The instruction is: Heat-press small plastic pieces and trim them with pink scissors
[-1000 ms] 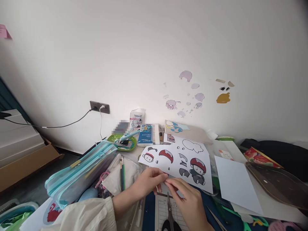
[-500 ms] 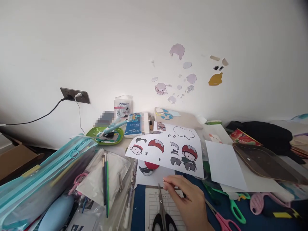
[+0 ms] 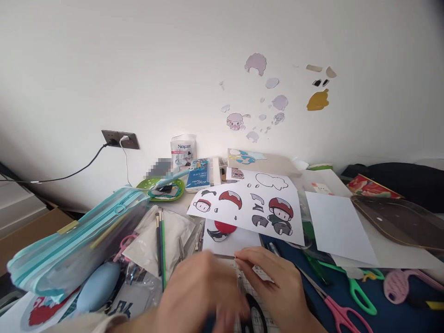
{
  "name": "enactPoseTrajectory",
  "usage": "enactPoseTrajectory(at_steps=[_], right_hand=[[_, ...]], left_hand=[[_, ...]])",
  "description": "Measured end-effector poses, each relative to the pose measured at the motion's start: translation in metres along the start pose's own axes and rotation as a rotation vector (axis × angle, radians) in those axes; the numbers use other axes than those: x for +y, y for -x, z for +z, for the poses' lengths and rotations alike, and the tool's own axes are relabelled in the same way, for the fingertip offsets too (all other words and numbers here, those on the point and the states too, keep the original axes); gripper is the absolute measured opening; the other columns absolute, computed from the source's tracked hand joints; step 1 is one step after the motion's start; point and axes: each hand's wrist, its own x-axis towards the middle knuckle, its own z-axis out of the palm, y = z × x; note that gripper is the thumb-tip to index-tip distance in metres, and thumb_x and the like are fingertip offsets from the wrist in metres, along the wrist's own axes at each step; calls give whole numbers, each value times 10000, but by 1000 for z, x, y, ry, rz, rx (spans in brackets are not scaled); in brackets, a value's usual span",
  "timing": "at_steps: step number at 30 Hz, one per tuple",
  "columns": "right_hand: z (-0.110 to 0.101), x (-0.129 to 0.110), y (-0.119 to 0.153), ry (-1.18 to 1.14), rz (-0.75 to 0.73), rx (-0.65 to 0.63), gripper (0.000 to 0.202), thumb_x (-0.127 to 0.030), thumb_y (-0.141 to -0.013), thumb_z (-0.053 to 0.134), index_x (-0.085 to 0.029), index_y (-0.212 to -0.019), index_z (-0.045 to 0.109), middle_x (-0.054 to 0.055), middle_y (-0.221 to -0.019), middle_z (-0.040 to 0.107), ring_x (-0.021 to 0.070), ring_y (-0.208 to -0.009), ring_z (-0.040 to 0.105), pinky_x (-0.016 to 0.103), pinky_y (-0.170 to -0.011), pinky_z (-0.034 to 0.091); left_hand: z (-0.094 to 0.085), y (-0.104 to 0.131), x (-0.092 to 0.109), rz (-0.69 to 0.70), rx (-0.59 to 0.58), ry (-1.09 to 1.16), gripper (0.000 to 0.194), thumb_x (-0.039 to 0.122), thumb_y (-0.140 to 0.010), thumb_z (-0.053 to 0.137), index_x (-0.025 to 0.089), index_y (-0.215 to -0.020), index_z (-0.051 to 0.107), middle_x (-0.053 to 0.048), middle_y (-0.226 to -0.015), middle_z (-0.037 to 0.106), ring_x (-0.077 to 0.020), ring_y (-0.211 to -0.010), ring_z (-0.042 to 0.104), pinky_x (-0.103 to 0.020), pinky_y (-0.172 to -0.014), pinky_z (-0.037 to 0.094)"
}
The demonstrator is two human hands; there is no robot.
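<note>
My right hand (image 3: 275, 284) has thumb and forefinger pinched together over the gridded sheet. Whatever sits at its fingertips is too small to make out. My left hand (image 3: 203, 291) is smeared by motion, beside the right one, so its fingers cannot be read. Partly hidden beneath it lies a pair of black-handled scissors (image 3: 255, 314). Beyond the hands, a white sheet printed with cartoon figure parts (image 3: 243, 210) overlaps a paper bearing a red and dark grey cut-out (image 3: 222, 230).
On the left lie a turquoise zip pouch (image 3: 120, 209), a blue bulb blower (image 3: 100, 284) and several paintbrushes (image 3: 160, 245). Pink-handled scissors (image 3: 342, 312) and green-handled scissors (image 3: 362, 296) lie on the right. A blank white sheet (image 3: 338, 229) and a green plate (image 3: 166, 194) sit farther back.
My left hand has come into view from below, over the scissors. My right hand stays pinched in nearly the same spot. The camera view has shifted slightly.
</note>
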Motion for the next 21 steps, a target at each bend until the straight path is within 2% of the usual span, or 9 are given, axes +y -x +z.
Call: enactPoseTrajectory(at_steps=[3, 6, 10, 14, 19, 21], right_hand=[[-3, -3, 0, 27, -37, -16, 163, -84, -934, 606, -210, -883, 695, 5, -756, 771, 121, -633, 737, 165, -618, 605], [-6, -5, 2, 63, -54, -45, 173, -86, -937, 605, -219, -888, 704, -4, -763, 779, 121, -645, 747, 165, -621, 608], [-6, -4, 6, 128, -42, -82, 154, -156, -972, 614, -236, -890, 717, -14, -780, 793, 122, -670, 760, 158, -652, 614], [-8, -4, 12, 232, -42, -130, 161, -244, -1013, 589, -256, -908, 711, -21, -806, 800, 119, -694, 764, 164, -719, 622], [-13, -5, 17, 290, -14, -281, 250, -289, -1051, 506, -292, -955, 737, -13, -848, 807, 140, -732, 771, 208, -762, 634], [-15, -4, 17, 300, -24, -334, 287, -281, -1059, 477, -303, -977, 752, -11, -850, 807, 150, -737, 774, 223, -773, 638]], left_hand=[[22, -7, -18, -206, -1, 88, 203, 325, -1051, 443, 242, -957, 602, -13, -862, 646, -147, -763, 600, -266, -711, 538], [36, -3, -30, -332, -28, 164, 224, 395, -1021, 477, 230, -962, 616, -12, -806, 641, -167, -751, 608, -261, -641, 502], [37, 0, -36, -453, -42, 260, 249, 438, -974, 547, 221, -978, 669, -31, -886, 699, -173, -795, 633, -243, -624, 490], [36, -5, -36, -504, -55, 344, 221, 382, -938, 600, 225, -894, 749, -2, -813, 729, -143, -727, 620, -218, -636, 496], [41, -7, -33, -548, 21, 510, 129, 295, -849, 703, 226, -847, 812, 42, -633, 678, -72, -481, 434, -179, -424, 348], [41, -7, -32, -577, 51, 555, 117, 270, -818, 717, 224, -829, 824, 45, -585, 656, -67, -443, 414, -180, -387, 310]])
